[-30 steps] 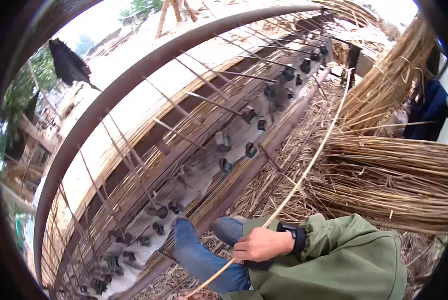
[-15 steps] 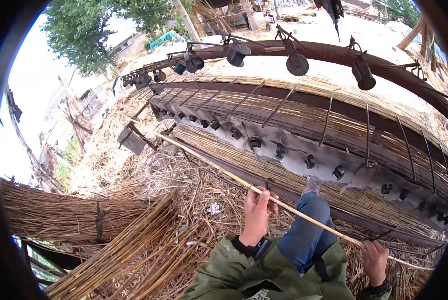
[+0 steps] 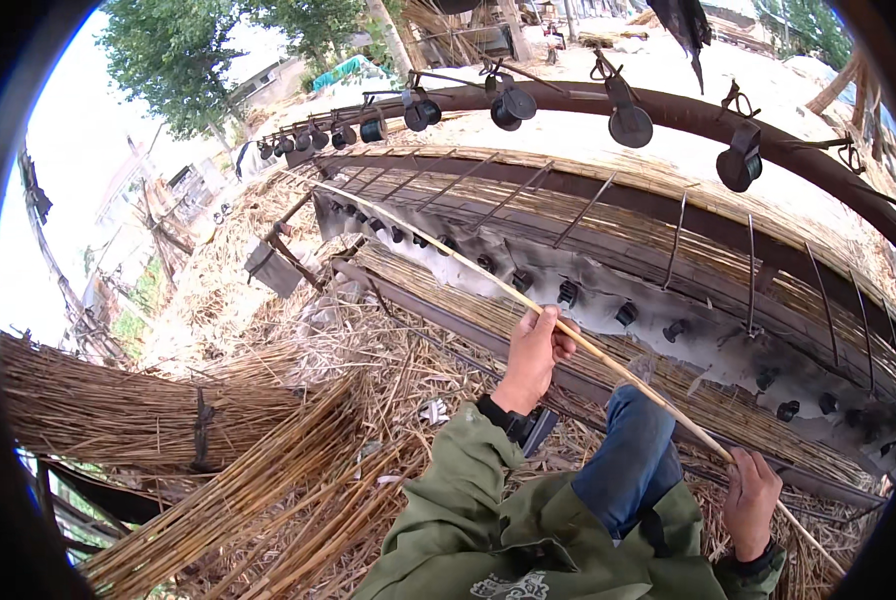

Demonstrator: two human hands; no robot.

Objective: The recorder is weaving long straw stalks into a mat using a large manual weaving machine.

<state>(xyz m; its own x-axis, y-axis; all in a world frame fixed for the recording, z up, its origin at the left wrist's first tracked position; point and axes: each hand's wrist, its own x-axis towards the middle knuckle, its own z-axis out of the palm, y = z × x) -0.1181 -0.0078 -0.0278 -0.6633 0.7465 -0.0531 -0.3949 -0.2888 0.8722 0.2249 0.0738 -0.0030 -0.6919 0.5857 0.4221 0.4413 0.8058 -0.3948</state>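
A long, pale yellow reed stalk slants across in front of me, its far end over the left part of the frame and its near end at lower right. My left hand pinches it near the middle between thumb and fingers. Closer to the near end, my right hand is closed round the same stalk. Beyond the stalk stands a long metal weaving frame, with reeds lying lengthwise in it. Small dark spools line its pale strip, and larger spools hang from the curved upper bar.
At left lies a thick tied bundle of reeds, with loose long reeds fanned beside it. Broken straw covers the ground. Thin metal rods stick out from the frame. My knee is close to the frame's near rail.
Both hands have raised the stalk up and away from me. Its far end now crosses over the frame and row of small spools, instead of lying along the near rail.
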